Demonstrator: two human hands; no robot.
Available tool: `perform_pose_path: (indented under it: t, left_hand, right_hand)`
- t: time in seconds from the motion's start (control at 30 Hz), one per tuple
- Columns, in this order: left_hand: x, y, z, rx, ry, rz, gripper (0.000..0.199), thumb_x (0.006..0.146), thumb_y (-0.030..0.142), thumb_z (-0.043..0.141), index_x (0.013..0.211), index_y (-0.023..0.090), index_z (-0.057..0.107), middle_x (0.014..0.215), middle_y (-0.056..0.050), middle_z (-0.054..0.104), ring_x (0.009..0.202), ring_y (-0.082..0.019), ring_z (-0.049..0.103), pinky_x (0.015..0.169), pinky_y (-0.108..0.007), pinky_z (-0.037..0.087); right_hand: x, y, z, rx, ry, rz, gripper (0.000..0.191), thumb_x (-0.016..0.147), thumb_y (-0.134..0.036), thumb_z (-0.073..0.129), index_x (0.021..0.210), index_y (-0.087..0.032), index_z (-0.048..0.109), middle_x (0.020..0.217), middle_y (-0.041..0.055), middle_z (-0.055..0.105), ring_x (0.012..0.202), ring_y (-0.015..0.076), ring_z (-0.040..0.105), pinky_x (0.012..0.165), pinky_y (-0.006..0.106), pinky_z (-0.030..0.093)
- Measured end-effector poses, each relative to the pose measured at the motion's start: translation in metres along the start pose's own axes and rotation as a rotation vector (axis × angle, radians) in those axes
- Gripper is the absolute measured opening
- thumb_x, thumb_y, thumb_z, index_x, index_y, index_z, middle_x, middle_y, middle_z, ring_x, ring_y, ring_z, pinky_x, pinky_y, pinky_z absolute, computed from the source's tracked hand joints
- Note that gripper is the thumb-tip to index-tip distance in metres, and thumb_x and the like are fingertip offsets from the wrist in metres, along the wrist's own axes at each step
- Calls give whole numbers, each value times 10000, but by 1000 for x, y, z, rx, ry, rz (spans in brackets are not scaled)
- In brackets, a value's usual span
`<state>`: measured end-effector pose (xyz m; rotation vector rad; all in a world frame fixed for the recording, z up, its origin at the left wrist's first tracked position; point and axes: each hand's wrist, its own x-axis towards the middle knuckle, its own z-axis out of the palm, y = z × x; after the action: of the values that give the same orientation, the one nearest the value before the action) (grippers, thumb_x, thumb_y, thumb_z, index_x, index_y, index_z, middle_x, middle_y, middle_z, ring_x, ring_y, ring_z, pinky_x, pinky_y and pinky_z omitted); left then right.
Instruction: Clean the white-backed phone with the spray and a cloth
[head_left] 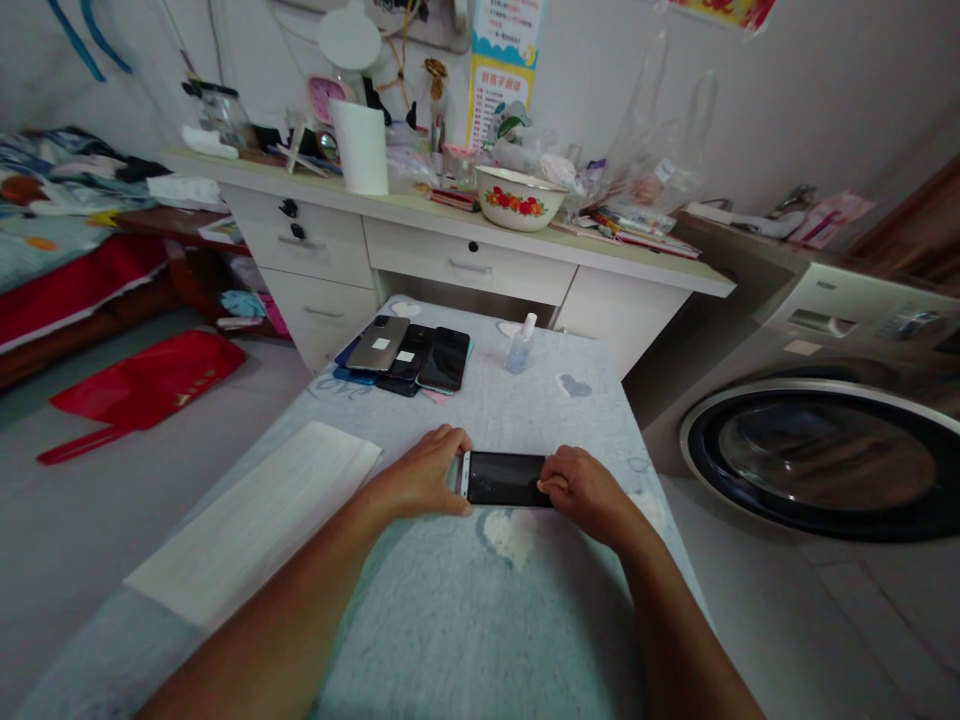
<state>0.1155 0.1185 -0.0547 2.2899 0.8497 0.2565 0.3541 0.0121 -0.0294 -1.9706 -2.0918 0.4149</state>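
A phone (502,479) with a dark screen and a white end lies sideways on the cloth-covered table (480,620). Its white left end is gripped between the thumb and fingers of my left hand (433,474). At the phone's right end, my right hand (581,488) has its fingers curled and pressed on the screen; whether something small is under them is hidden. Farther back on the left sit several stacked phones (445,359), some with white stickers. A clear spray bottle (520,345) stands upright to the right of that stack.
A pale flat sheet (259,520) lies on the table's left side. Behind is a white desk (420,236) bearing a floral bowl (520,200) and a white roll (360,148). A washing machine (817,350) stands at right; a red bag (154,380) is on the floor at left.
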Motion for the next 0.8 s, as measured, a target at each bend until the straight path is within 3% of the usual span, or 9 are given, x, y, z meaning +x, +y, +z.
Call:
perform_pose_path:
  t: [0.2,0.4,0.53,0.8]
  left_hand:
    - [-1,6,-1,33,-2,-18,507,536,295,725,971,214,477,1023,-39,505,997,-236,490,844,-326,422]
    - [-2,14,0,101,8,-43,488,541,272,707,967,216,474,1033,-48,503,1006,-243,494,841,-324,428]
    - [-3,19,2,139,21,-53,468,551,241,675,973,213,474,1028,-57,506,993,-244,503,834,-326,431]
    - [-3,20,2,148,30,-54,504,565,330,705,1000,213,480,1021,-56,512,987,-254,511,837,-344,435]
  right_hand:
    - [-2,5,0,55,-23,-19,105,806,-151,589,765,-179,681,785,26,604,786,150,539,715,243,367]
    - [7,7,13,-41,124,41,125,857,-188,565,805,-164,677,810,42,587,813,164,513,753,262,364]
    - [12,1,20,-88,191,55,155,881,-193,537,845,-163,685,844,59,584,867,181,504,788,272,367]
    - [20,-16,26,-79,182,2,180,891,-193,529,874,-174,707,870,63,587,892,184,499,816,278,380]
